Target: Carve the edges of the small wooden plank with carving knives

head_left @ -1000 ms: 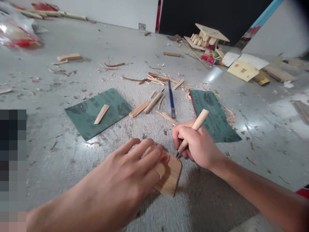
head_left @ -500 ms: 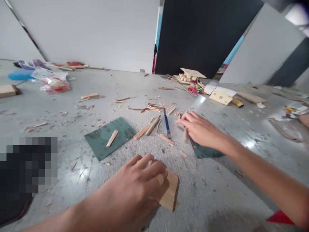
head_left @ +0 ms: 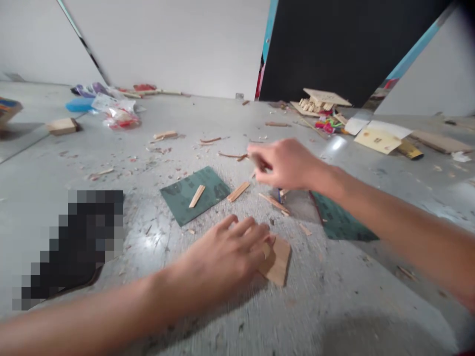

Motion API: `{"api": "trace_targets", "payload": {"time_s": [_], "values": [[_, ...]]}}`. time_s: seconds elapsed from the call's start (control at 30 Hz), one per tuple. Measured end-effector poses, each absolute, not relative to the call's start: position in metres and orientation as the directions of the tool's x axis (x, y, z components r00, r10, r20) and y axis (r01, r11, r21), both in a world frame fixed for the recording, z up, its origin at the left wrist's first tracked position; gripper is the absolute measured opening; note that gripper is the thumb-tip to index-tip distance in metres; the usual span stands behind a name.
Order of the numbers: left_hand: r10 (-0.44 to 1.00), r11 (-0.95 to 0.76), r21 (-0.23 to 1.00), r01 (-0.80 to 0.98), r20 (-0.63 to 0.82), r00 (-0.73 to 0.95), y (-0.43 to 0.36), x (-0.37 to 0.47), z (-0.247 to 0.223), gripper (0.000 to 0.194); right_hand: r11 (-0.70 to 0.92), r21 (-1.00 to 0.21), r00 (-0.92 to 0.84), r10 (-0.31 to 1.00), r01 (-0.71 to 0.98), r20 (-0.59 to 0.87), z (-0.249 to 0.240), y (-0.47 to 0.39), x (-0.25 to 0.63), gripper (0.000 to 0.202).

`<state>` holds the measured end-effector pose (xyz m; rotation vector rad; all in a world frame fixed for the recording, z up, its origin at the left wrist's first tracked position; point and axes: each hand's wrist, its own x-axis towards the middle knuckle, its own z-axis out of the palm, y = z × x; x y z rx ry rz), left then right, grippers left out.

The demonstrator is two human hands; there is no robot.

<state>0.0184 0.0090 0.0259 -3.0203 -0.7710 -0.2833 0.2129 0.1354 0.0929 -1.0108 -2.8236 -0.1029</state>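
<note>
My left hand (head_left: pixel 237 247) curls over a flat wooden block (head_left: pixel 280 262) at the lower middle. A small pale wooden piece (head_left: pixel 266 249) with a rounded end shows beneath its fingers, mostly hidden. Farther forward, my right hand (head_left: pixel 289 163) hovers above scattered wood strips with its fingers pinched together. Something greyish and blurred sits in that pinch; its kind is unclear. A wood strip (head_left: pixel 238 191) lies in front of the right hand, and another splintered strip (head_left: pixel 274 203) lies below it. The blue-handled tool (head_left: pixel 281 195) is largely covered by the right hand.
Green sandpaper (head_left: pixel 185 202) bearing a wood strip (head_left: pixel 196 196) lies left; a second green sheet (head_left: pixel 345 222) is under the right forearm. A dark pixelated object (head_left: pixel 85 247) lies at left. Plastic packaging (head_left: pixel 118 111), a small wooden model (head_left: pixel 319 101) and upright panels stand at the back.
My right hand has moved left and forward from beside the right green sheet, and its fingers have closed. The left hand stays on the block. The camera view has shifted left.
</note>
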Motion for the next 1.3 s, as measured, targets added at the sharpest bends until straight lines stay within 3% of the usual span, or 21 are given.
{"api": "trace_targets", "payload": {"time_s": [0.03,0.13,0.23,0.37,0.57,0.73,0.87,1.03,1.3], "values": [[0.469,-0.882,0.047,0.468,0.163,0.868,0.013,0.017,0.025,0.039,0.755,-0.071,-0.720,0.646,0.652,0.253,0.096,0.128,0.219,0.010],[0.420,-0.905,0.142,0.402,0.138,0.897,0.023,0.015,0.023,0.041,0.693,-0.212,-0.617,0.714,0.689,0.330,0.097,0.104,0.240,0.028],[0.359,-0.931,0.151,0.334,0.202,0.911,0.029,0.014,0.019,0.044,0.601,-0.367,-0.521,0.799,0.710,0.300,0.087,0.076,0.257,0.035],[0.289,-0.957,0.122,0.264,0.289,0.913,0.032,0.012,0.010,0.049,0.492,-0.661,-0.472,0.851,0.567,0.229,0.076,0.046,0.271,0.021],[0.290,-0.955,0.144,0.258,0.297,0.910,0.035,0.009,0.008,0.051,0.295,-0.900,-0.383,0.910,0.321,0.162,0.070,0.038,0.286,0.016],[0.313,-0.942,0.225,0.248,0.324,0.893,0.036,0.007,0.009,0.057,0.173,-0.937,-0.514,0.858,0.304,-0.009,0.065,0.042,0.297,0.019],[0.418,-0.885,0.381,0.267,0.398,0.817,0.035,0.005,0.010,0.072,0.150,-0.960,-0.509,0.861,0.238,0.008,0.066,0.041,0.298,0.028],[0.532,-0.827,0.442,0.347,0.418,0.737,0.036,0.001,0.012,0.086,0.129,-0.964,-0.477,0.879,0.231,0.004,0.064,0.041,0.295,0.031],[0.462,-0.857,0.409,0.314,0.337,0.821,0.039,0.005,0.013,0.070,0.178,-0.938,-0.493,0.870,0.296,0.009,0.060,0.037,0.293,0.028]]}}
